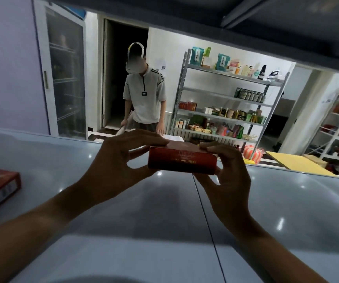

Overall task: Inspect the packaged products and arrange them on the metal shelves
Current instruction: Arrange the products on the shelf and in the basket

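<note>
Now you pinch the red box by its ends in both the left hand and right hand, raised above the metal shelf, likely for inspection before placing.

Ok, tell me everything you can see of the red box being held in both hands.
The red box is a flat, oblong carton, cardboard by its look, dark red with gold markings on the side facing the camera, too blurred to read. It looks closed and undamaged. It is held level above the grey metal shelf, not touching it. The left hand grips its left end, the right hand its right end, fingers on top.
</note>
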